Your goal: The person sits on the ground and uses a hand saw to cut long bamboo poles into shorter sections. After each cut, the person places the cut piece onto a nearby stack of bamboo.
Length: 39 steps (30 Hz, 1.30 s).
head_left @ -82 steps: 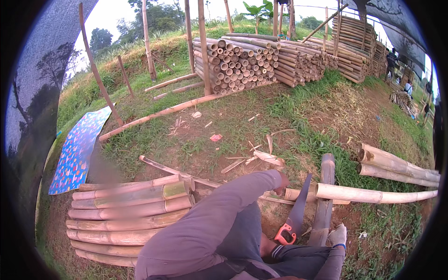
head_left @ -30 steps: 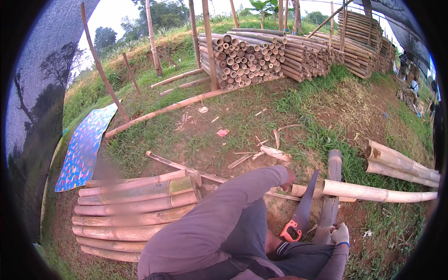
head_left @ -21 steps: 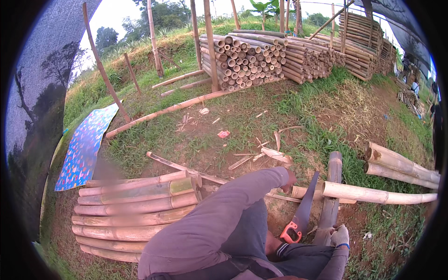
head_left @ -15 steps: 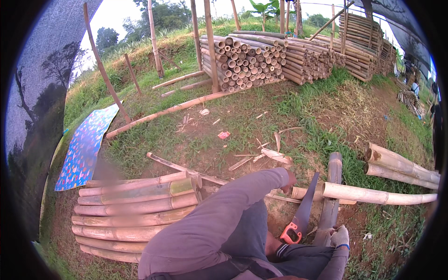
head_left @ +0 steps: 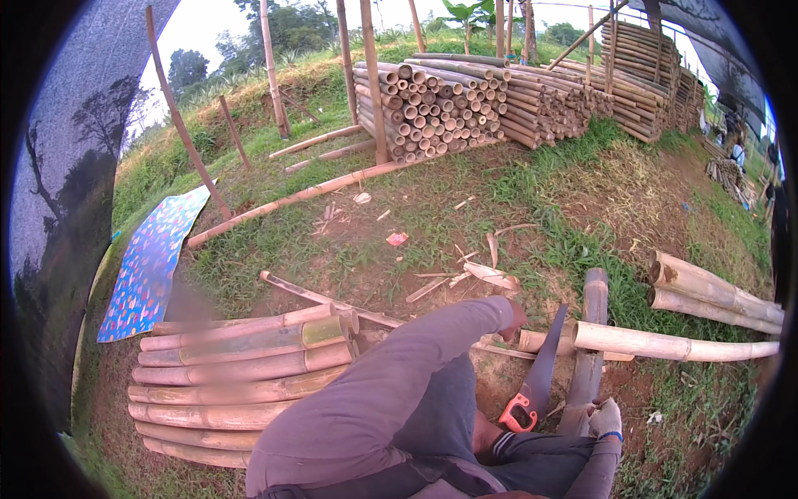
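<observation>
My left hand (head_left: pixel 516 318) is stretched forward beside the cut left end of a pale bamboo pole (head_left: pixel 665 343); its fingers are bent down and partly hidden, so their grip is unclear. That pole lies across a dark, weathered bamboo log (head_left: pixel 595 316). A handsaw (head_left: pixel 542 370) with an orange handle leans by the pole, its blade crossing in front of it, and neither hand is on its handle. My right hand (head_left: pixel 607 418), in a pale work glove, is curled closed near the log's near end, by my knee. Whatever it may hold is hidden.
Several bamboo lengths (head_left: pixel 241 370) lie side by side at the left. More poles (head_left: pixel 715 291) rest at the right. Split bamboo scraps (head_left: pixel 490 275) litter the ground ahead. Large bamboo stacks (head_left: pixel 432 108) stand at the back, and a blue patterned sheet (head_left: pixel 154 262) lies far left.
</observation>
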### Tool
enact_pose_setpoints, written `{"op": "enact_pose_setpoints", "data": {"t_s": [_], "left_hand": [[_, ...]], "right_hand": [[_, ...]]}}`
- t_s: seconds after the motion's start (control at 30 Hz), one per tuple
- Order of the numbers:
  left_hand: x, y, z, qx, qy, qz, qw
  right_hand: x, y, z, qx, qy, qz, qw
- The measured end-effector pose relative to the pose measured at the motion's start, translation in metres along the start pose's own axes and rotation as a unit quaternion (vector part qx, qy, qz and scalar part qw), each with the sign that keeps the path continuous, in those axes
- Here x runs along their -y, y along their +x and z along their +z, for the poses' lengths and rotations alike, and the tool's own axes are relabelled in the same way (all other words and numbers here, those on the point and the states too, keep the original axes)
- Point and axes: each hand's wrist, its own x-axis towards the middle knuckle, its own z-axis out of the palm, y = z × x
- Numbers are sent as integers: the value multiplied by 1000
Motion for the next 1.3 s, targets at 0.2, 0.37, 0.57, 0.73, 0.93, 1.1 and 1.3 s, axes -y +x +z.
{"op": "enact_pose_setpoints", "data": {"t_s": [0.2, 0.37, 0.57, 0.73, 0.93, 1.1, 1.3], "left_hand": [[1, 7, 2, -5, 1, 5, 1000], [1, 10, 3, 1, -5, 2, 1000], [7, 10, 8, 2, -4, -2, 1000], [2, 8, 3, -9, -6, 4, 1000], [3, 7, 4, 2, -5, -4, 1000], [2, 8, 4, -10, 1, 4, 1000], [6, 6, 8, -6, -2, 8, 1000]], "right_hand": [[-16, 7, 6, -4, -2, -3, 1000], [-16, 7, 6, 0, -8, -2, 1000], [-8, 4, 5, -2, -11, -10, 1000], [-24, 9, 10, -9, -5, -10, 1000], [-13, 6, 5, -7, -8, -14, 1000], [-18, 8, 5, -2, -3, -12, 1000], [-9, 4, 4, 1, 0, -4, 1000]]}}
